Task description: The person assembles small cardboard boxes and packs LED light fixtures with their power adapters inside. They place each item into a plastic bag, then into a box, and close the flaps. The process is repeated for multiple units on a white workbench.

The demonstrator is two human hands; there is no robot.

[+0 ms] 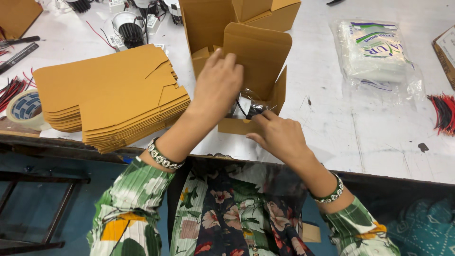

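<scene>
I see my left hand [218, 85] with its grip pressed on the open cardboard box [258, 61]; my right hand [277, 135] pinches the plastic-wrapped item [249, 105] inside.

Left hand [219, 85] reaching forward, fingers bunched and curled downward, wrist bangled. Right hand [279, 135] lower, nearer the body, fingertips pinched together and pointing left, forearm angled in from the right.

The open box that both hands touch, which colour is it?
The box is plain mustard-brown cardboard, seen in the head view.
</scene>
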